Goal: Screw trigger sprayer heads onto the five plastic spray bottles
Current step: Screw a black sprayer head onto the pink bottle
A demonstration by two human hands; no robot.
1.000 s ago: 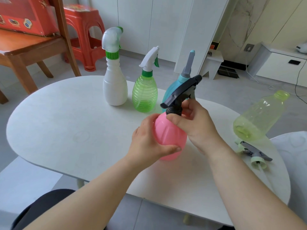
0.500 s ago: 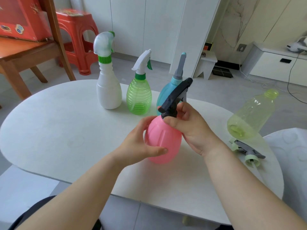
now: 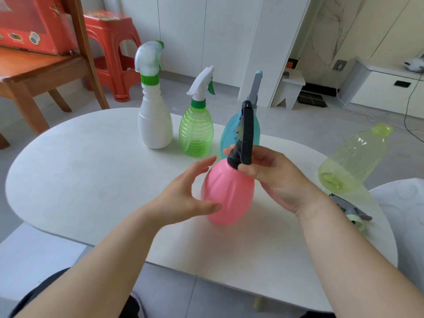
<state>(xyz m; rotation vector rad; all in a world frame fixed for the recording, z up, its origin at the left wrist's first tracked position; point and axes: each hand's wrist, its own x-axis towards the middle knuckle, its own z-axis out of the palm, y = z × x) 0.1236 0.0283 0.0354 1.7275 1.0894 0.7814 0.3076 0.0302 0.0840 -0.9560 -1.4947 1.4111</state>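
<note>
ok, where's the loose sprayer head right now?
Head view, far right: the loose sprayer head lies on the table near its right edge, just in front of the tipped yellow-green bottle, right of the right hand.

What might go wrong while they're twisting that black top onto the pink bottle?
The left hand only lightly touches the pink bottle, so it may spin with the black sprayer head that the right hand pinches, or slip. The yellow-green bottle lies on its side near the table edge and could roll off.

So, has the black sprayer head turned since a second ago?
Yes. The black sprayer head swung round; its nozzle, earlier slanting right past the teal bottle, now stands before it.
</note>
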